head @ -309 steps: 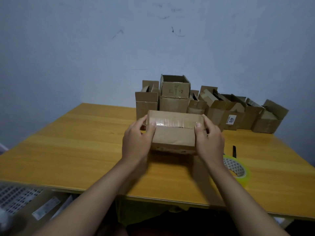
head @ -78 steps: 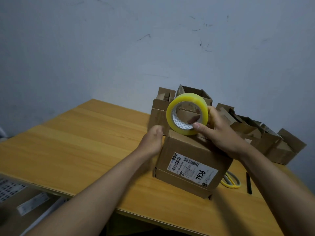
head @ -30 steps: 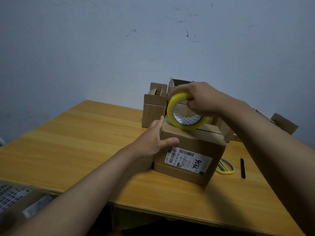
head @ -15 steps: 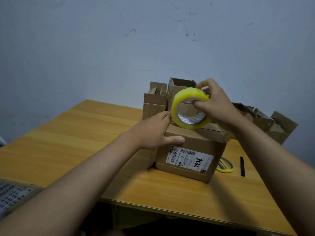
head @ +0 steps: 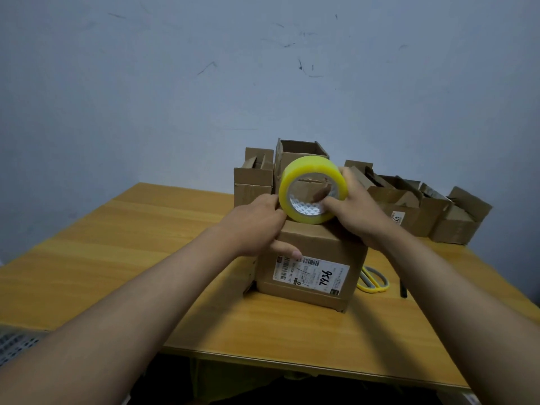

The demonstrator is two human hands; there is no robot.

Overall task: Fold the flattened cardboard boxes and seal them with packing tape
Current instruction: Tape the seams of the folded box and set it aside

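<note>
From the head camera, your cardboard box point(head: 311, 263) sits near the middle of the table point(head: 122, 258), label side facing you, flaps folded shut on top. Your left hand point(head: 257, 226) curls over its top near corner at about 9 o'clock from the roll, thumb lying on the front face, fingers reaching toward the roll's edge. Your right hand point(head: 355, 213) clamps the tape roll point(head: 312, 190) upright on the box top, thumb hooked through the core.

The box looks light and hollow, so it may slide; keep the left hand pressing down. The roll is stiff, so grip it through the core. The tape itself is thin, sticky and likely to curl.

Scissors point(head: 374, 280) lie at 3 o'clock of the box.
</note>
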